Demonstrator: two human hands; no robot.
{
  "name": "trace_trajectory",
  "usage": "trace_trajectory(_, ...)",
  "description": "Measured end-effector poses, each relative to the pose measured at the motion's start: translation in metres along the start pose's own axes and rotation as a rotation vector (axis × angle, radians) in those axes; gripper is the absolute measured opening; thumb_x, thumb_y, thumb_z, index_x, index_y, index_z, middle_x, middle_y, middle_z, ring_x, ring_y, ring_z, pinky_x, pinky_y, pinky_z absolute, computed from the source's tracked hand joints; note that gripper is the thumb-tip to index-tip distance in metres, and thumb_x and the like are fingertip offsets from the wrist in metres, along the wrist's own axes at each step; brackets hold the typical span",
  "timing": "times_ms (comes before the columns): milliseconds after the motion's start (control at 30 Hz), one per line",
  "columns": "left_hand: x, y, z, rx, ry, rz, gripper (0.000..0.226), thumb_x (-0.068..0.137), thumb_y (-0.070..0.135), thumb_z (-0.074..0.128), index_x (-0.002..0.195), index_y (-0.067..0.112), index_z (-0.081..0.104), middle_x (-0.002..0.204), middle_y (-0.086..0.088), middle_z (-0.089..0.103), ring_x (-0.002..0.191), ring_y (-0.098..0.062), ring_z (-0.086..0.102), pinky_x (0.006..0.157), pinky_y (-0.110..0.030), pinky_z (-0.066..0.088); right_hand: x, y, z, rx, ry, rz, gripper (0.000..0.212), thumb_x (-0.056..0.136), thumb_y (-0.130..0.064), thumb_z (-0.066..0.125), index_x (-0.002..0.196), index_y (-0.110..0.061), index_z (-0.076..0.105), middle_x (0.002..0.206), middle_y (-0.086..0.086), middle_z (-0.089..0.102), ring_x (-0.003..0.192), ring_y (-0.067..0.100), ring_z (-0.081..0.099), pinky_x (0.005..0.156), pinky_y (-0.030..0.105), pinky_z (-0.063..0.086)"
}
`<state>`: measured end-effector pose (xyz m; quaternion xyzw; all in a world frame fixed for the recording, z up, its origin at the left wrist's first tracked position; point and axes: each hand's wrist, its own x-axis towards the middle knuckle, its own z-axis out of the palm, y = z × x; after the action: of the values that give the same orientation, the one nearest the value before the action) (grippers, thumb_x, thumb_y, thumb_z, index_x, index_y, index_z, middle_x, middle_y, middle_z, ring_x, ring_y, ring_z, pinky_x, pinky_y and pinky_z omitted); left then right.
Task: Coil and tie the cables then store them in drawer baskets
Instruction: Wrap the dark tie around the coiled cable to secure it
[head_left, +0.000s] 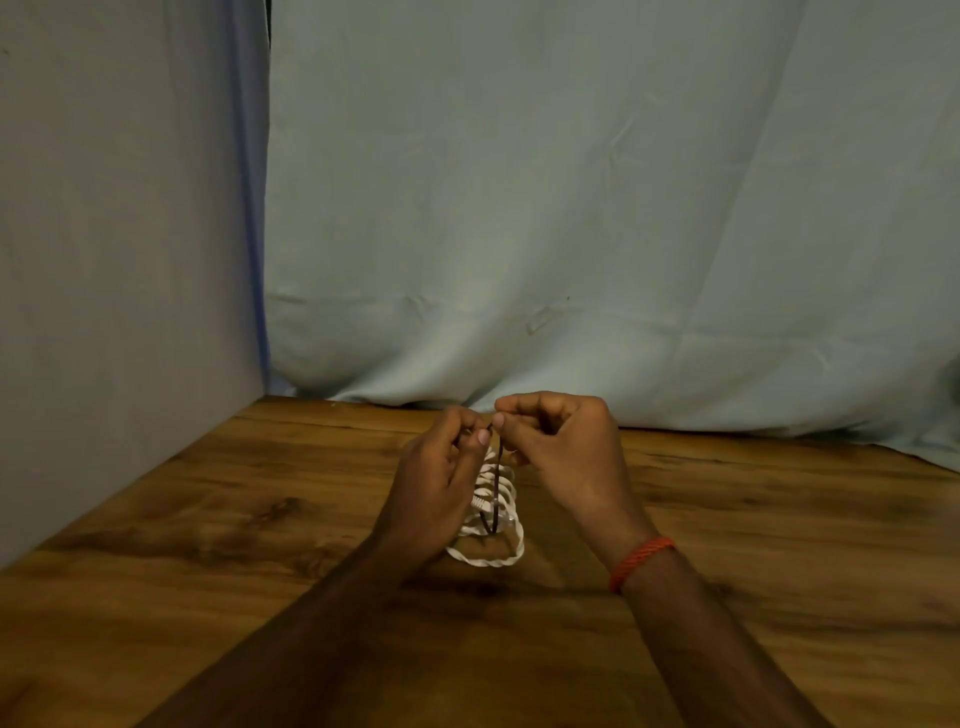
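Observation:
A coiled white cable (493, 540) hangs between my hands above the wooden table (260, 519), its loops stacked and drooping. A thin dark tie (497, 483) runs down through the coil and loops under it. My left hand (441, 483) pinches one end of the tie at the top. My right hand (561, 447) pinches the other end right beside it, fingers curled. The two hands nearly touch above the coil. No drawer basket is in view.
A pale blue-green cloth (571, 208) hangs behind the table and drapes onto its far edge. A grey wall (119, 260) stands along the left side. An orange thread band (641, 561) circles my right wrist.

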<state>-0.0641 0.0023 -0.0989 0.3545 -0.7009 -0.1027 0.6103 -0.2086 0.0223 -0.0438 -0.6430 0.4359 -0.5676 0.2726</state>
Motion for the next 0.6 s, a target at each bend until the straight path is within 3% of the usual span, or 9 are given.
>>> trace_trajectory(133,0.0003,-0.0028,-0.0006,0.030,-0.008,0.001,0.010,0.103,0.017,0.055,0.095,0.021,0.058,0.075,0.007,0.061,0.070,-0.011,0.062,0.060,-0.026,0.046,-0.0001,-0.0041,-0.0025,0.132,-0.003,0.044,0.007,0.085,-0.010,0.078,0.090,-0.013,0.077,0.076,0.004,0.077,0.067,0.013,0.073,0.058,0.023,0.057)
trace_trajectory(300,0.0003,-0.0015,-0.0011,0.035,0.000,0.003,0.010,0.102,0.014,0.056,0.094,0.020,0.058,0.074,0.011,0.058,0.069,-0.007,0.060,0.060,-0.019,0.042,0.0003,-0.0053,-0.0032,0.221,-0.002,0.091,0.007,0.086,-0.009,0.076,0.092,-0.010,0.077,0.079,0.006,0.078,0.075,0.018,0.075,0.057,0.023,0.056)
trace_trajectory(433,0.0008,-0.0005,-0.0010,0.036,-0.018,0.008,0.011,0.102,0.013,0.055,0.093,0.018,0.058,0.072,0.011,0.056,0.064,-0.005,0.056,0.058,-0.017,0.039,0.0016,-0.0006,-0.0029,0.084,0.033,0.005,0.009,0.086,-0.017,0.078,0.095,-0.017,0.079,0.079,-0.002,0.077,0.072,0.010,0.073,0.059,0.022,0.056)
trace_trajectory(600,0.0008,-0.0031,-0.0015,0.024,-0.025,0.035,0.009,0.102,0.021,0.054,0.095,0.018,0.060,0.076,0.007,0.060,0.069,-0.013,0.061,0.059,-0.029,0.046,0.0012,0.0013,-0.0001,-0.039,0.014,-0.045,0.005,0.086,-0.019,0.078,0.087,-0.024,0.079,0.075,-0.008,0.076,0.068,0.003,0.071,0.065,0.025,0.059)
